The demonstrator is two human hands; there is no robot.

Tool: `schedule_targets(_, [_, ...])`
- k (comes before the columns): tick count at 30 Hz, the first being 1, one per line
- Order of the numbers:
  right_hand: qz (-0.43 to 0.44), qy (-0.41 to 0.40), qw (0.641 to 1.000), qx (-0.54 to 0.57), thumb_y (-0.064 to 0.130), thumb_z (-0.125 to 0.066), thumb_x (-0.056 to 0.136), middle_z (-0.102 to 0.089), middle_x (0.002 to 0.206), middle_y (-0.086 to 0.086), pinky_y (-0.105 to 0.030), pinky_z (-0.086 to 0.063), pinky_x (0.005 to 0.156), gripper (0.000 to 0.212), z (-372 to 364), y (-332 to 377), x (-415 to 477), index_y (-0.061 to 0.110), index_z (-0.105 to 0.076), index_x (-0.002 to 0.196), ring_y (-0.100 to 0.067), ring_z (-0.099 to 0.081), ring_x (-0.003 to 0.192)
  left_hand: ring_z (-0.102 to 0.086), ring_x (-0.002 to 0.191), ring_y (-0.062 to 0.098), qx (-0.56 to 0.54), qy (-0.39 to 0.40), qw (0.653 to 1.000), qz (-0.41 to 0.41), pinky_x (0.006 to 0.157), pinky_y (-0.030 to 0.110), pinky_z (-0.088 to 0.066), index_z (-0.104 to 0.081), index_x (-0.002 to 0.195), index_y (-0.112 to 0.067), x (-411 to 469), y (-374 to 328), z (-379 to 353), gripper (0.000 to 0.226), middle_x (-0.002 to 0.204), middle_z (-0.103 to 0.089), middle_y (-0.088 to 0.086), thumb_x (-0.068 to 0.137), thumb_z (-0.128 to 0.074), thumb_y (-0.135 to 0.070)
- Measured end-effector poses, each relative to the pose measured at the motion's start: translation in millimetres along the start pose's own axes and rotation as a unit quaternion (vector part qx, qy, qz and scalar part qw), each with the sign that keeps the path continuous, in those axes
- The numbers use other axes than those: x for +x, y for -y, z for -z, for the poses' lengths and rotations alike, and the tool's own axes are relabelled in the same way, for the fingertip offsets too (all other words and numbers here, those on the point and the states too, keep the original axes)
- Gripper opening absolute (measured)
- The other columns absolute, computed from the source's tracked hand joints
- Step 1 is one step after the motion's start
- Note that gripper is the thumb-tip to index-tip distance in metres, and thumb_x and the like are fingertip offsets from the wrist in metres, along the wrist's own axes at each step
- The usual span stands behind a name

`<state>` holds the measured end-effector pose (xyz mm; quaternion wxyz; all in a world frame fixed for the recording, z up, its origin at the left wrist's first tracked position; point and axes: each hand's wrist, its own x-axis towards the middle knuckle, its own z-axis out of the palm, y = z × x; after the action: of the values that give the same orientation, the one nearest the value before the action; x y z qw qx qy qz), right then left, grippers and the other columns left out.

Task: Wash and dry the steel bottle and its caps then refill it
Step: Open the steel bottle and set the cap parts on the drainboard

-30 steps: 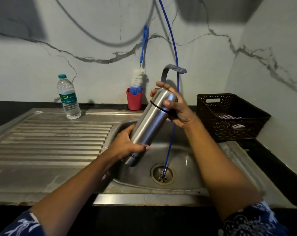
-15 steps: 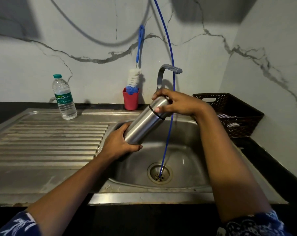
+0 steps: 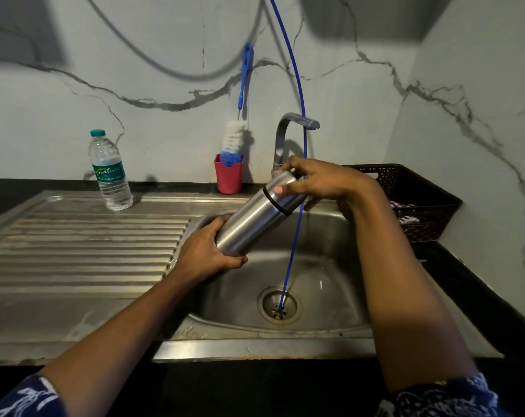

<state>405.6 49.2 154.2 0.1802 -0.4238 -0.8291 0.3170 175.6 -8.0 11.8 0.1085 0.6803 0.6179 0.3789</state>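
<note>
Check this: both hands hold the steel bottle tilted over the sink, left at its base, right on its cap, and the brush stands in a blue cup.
The cup holding the brush is red, not blue; the head view shows it. The rest holds: left hand at the base of the bottle, right hand on its cap, over the sink.

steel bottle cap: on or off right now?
On. The cap sits flush on the steel bottle at the black ring, no gap; right hand grips it, left hand holds the base. Whether it's screwed tight: cannot tell.
</note>
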Motion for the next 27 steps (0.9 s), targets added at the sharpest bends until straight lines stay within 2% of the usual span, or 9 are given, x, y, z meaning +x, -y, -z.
schedule_targets(2, [0.057, 0.074, 0.993, 0.066, 0.014, -0.072, 0.08, -0.046, 0.132, 0.003, -0.023, -0.05, 0.089, 0.064, 6, -7, -5, 0.028, -0.043, 0.135, -0.016, -0.051, 0.117, -0.06, 0.093, 0.014, 0.004, -0.002, 1.0, -0.003, 0.078, 0.029, -0.048, -0.049, 0.131, -0.032, 0, 1, 0, 0.095, 0.11, -0.063, -0.006, 0.044, -0.069, -0.064])
schedule_targets(4, [0.049, 0.062, 0.993, 0.089, 0.023, -0.071, 0.08, -0.037, 0.145, 0.003, -0.029, -0.044, 0.099, 0.074, 6, -7, -7, 0.034, -0.033, 0.142, -0.017, -0.044, 0.126, -0.059, 0.094, 0.013, -0.004, -0.001, 1.0, -0.003, 0.078, 0.028, -0.047, -0.049, 0.131, -0.031, 0, 0, 0, 0.095, 0.11, -0.063, -0.006, 0.044, -0.071, -0.062])
schedule_targets(8, [-0.119, -0.099, 0.988, -0.003, 0.078, -0.04, 0.077, -0.068, 0.099, -0.013, -0.032, -0.056, 0.065, 0.075, -7, 11, -2, 0.012, -0.059, 0.107, -0.023, -0.069, 0.078, -0.057, 0.091, 0.01, 0.006, -0.01, 1.0, -0.023, 0.074, 0.024, -0.041, -0.05, 0.13, -0.032, 0, -2, -2, 0.088, 0.108, -0.062, -0.009, 0.049, -0.078, -0.051])
schedule_targets(11, [-0.154, -0.079, 0.982, -0.073, 0.076, -0.046, 0.077, -0.066, 0.082, -0.01, -0.023, -0.049, 0.047, 0.067, -14, 13, 4, 0.01, -0.058, 0.09, -0.017, -0.062, 0.054, -0.055, 0.091, 0.009, 0.016, -0.011, 0.999, -0.028, 0.074, 0.023, -0.04, -0.049, 0.131, -0.034, 0, 0, -2, 0.086, 0.109, -0.062, -0.01, 0.053, -0.083, -0.046])
schedule_targets(14, [-0.059, -0.013, 0.998, -0.024, 0.043, -0.066, 0.083, -0.06, 0.106, -0.009, -0.026, -0.055, 0.062, 0.044, -5, 5, -1, 0.015, -0.053, 0.114, -0.02, -0.064, 0.081, -0.056, 0.089, 0.009, 0.018, -0.012, 1.0, -0.017, 0.073, 0.023, -0.039, -0.049, 0.13, -0.034, 1, 4, -1, 0.088, 0.109, -0.062, -0.01, 0.05, -0.08, -0.051])
schedule_targets(16, [0.015, 0.053, 0.998, 0.028, 0.017, -0.073, 0.079, -0.049, 0.127, -0.002, -0.025, -0.053, 0.08, 0.06, 3, -4, -5, 0.027, -0.044, 0.131, -0.019, -0.058, 0.107, -0.057, 0.09, 0.011, 0.013, -0.012, 1.0, -0.01, 0.074, 0.024, -0.041, -0.048, 0.131, -0.034, 1, 5, -1, 0.09, 0.11, -0.063, -0.008, 0.048, -0.076, -0.055])
schedule_targets(19, [0.02, 0.055, 0.994, 0.087, 0.029, -0.074, 0.078, -0.034, 0.147, 0.002, -0.031, -0.044, 0.098, 0.081, 5, -7, -8, 0.037, -0.027, 0.144, -0.019, -0.045, 0.126, -0.057, 0.092, 0.011, 0.012, -0.012, 1.0, -0.01, 0.074, 0.025, -0.042, -0.048, 0.132, -0.032, 1, 4, -2, 0.091, 0.111, -0.062, -0.008, 0.049, -0.079, -0.053])
schedule_targets(23, [-0.111, -0.051, 0.992, 0.022, 0.072, -0.044, 0.081, -0.067, 0.105, -0.013, -0.031, -0.057, 0.066, 0.068, -9, 9, -2, 0.014, -0.056, 0.113, -0.022, -0.069, 0.081, -0.054, 0.092, 0.01, 0.019, -0.012, 0.999, -0.024, 0.075, 0.024, -0.04, -0.048, 0.133, -0.03, 1, 2, -2, 0.088, 0.113, -0.061, -0.006, 0.054, -0.086, -0.044])
schedule_targets(27, [-0.075, -0.057, 0.995, -0.009, 0.055, -0.062, 0.081, -0.062, 0.1, -0.009, -0.025, -0.055, 0.056, 0.053, -14, 9, 4, 0.015, -0.052, 0.114, -0.021, -0.065, 0.077, -0.058, 0.09, 0.012, 0.002, -0.019, 1.0, -0.009, 0.073, 0.026, -0.043, -0.049, 0.13, -0.03, 1, 2, -1, 0.091, 0.108, -0.06, -0.008, 0.047, -0.075, -0.056])
